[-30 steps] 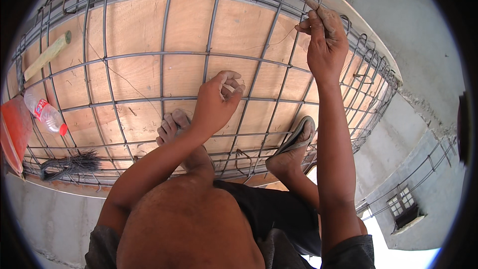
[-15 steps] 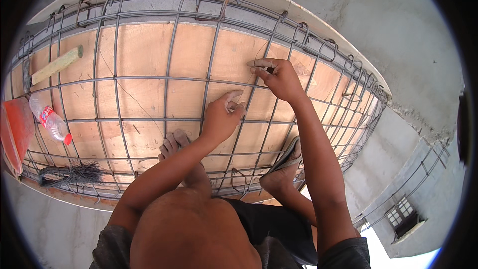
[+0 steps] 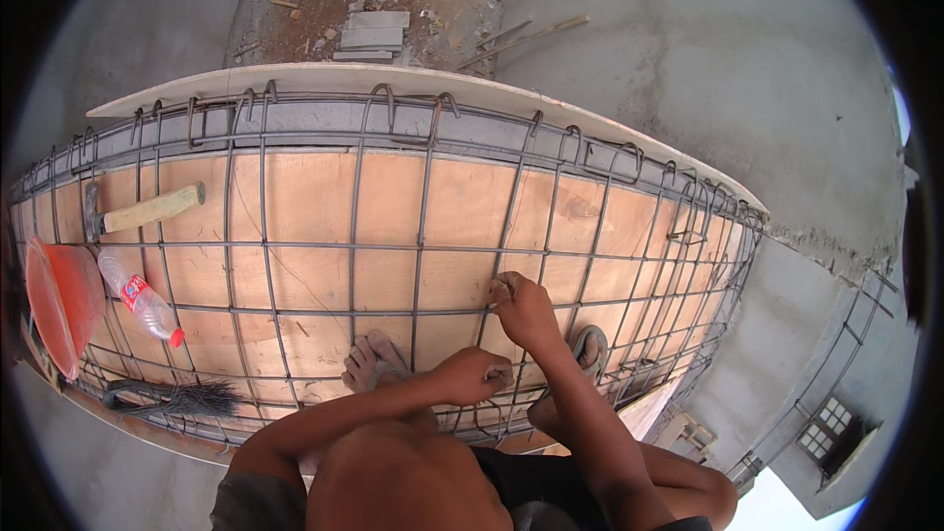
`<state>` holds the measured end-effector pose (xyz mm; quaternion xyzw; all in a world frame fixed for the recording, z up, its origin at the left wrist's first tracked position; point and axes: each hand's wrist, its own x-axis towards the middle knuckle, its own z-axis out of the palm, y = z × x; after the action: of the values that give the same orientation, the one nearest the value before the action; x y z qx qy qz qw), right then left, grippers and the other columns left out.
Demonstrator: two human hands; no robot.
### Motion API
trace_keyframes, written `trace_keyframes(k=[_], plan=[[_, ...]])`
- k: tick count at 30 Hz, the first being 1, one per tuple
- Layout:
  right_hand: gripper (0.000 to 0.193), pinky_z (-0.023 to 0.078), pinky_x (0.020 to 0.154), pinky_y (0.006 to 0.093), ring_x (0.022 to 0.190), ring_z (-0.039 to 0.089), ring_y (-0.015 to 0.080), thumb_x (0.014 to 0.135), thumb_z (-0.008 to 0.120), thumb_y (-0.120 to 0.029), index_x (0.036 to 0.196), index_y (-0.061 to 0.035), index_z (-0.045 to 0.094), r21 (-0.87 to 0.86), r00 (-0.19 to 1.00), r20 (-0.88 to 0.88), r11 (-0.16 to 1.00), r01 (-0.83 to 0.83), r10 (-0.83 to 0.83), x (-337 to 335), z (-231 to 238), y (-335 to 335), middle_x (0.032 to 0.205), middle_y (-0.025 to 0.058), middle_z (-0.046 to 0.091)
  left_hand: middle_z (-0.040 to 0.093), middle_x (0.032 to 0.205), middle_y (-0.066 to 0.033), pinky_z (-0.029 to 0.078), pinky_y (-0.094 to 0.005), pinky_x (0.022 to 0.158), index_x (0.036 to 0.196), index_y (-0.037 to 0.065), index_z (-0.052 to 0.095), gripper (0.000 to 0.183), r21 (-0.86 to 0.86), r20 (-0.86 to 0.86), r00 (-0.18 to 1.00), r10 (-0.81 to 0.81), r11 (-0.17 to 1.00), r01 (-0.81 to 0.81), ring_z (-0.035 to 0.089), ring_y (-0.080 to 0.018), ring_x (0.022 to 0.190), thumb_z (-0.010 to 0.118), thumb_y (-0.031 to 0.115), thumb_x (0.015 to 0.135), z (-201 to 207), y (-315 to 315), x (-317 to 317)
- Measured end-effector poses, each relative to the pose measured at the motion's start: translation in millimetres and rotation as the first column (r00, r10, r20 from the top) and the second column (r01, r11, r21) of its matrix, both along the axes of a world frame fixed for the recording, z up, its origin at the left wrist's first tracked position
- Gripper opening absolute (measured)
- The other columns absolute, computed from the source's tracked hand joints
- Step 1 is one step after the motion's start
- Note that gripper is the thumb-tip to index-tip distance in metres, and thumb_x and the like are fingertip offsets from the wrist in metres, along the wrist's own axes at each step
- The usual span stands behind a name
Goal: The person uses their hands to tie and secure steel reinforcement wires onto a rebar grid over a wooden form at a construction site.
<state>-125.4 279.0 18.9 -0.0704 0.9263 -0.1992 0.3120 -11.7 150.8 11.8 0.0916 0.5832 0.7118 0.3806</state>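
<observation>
Grid (image 3: pixel 420 249) over ply (image 3: pixel 472 206)

Right hand (image 3: pixel 521 309): at the grid, fingertips drawn narrow; whether gripping anything, cannot tell. Left hand (image 3: pixel 470 377): nearer the body, fingers curled, contents hidden. Wire bundle (image 3: pixel 182 399), bottle (image 3: pixel 141 297), hammer (image 3: pixel 152 210): at left, presumably for reach. Grey walls (image 3: pixel 688 88) around; littered floor (image 3: pixel 295 34) beyond.

From afar I see black shorts (image 3: pixel 536 480), a dark grey sleeve (image 3: pixel 258 503) left of them, another dark sleeve (image 3: pixel 688 524) right of them, and, beyond the shorts, dusty toes (image 3: pixel 360 364) and a strapped sandal (image 3: pixel 590 359).
</observation>
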Motion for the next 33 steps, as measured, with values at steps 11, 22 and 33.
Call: trace_keyframes(k=[11,22,33], plan=[[0.03,0.05,0.08,0.0402,0.082,0.066,0.0269,0.1,0.048,-0.017,0.119,-0.0006,0.065,-0.202,0.809,0.248,0.788,0.581,-0.533,13,-15,-10,0.085,0.0178,0.068,0.072,0.084,-0.0123,0.056,-0.0456,0.077,0.101,0.01,0.078,0.025,-0.567,-0.507,0.859,-0.072,0.778,-0.27,0.07,-0.0331,0.083,0.07,0.03,0.089,64,-78,-192],[0.022,0.056,0.078,0.0568,0.083,0.068,0.0495,0.095,0.051,-0.018,0.108,-0.011,0.068,-0.104,0.977,0.037,0.971,0.215,-0.212,8,-15,-40,0.085,0.0265,0.071,0.072,0.094,-0.0179,0.055,-0.0491,0.091,0.09,0.004,0.078,0.019,-0.561,-0.75,0.662,-0.002,0.533,-0.634,0.072,-0.0366,0.094,0.075,0.019,0.079,41,-70,-319],[0.028,0.053,0.079,0.0549,0.088,0.067,0.0482,0.102,0.044,-0.018,0.11,-0.0026,0.066,-0.3,0.954,-0.129,0.928,0.221,-0.269,44,-97,-5,0.094,0.0284,0.07,0.071,0.104,-0.0197,0.053,-0.0493,0.09,0.103,0.005,0.077,0.03,-0.481,-0.732,0.667,0.139,0.588,-0.651,0.067,-0.0394,0.102,0.077,0.026,0.082,2,-98,-298]])
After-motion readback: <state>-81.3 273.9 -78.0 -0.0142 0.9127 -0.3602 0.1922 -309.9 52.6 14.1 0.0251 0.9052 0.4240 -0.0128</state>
